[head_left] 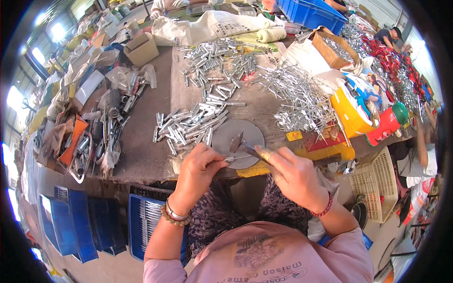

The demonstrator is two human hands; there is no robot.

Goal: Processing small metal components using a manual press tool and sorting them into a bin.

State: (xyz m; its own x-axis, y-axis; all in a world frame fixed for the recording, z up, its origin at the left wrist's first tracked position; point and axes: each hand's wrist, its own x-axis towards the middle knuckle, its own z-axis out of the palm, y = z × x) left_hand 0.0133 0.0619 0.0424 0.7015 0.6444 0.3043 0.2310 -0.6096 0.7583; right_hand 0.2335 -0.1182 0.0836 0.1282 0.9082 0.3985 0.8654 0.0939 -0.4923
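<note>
Pinched between your left hand's [202, 165] thumb and fingers is a slim silvery piece [231, 159], held at the near part of a round grey plate [252, 135]. Your right hand [290, 173] is wrapped around the handle of a hammer [237, 142], its head above the plate, just beyond the piece; whether they touch, you can't tell. Beyond your left hand lie heaped metal tubes [200, 123]; beyond your right, a pile of thin metal rods [304, 96].
</note>
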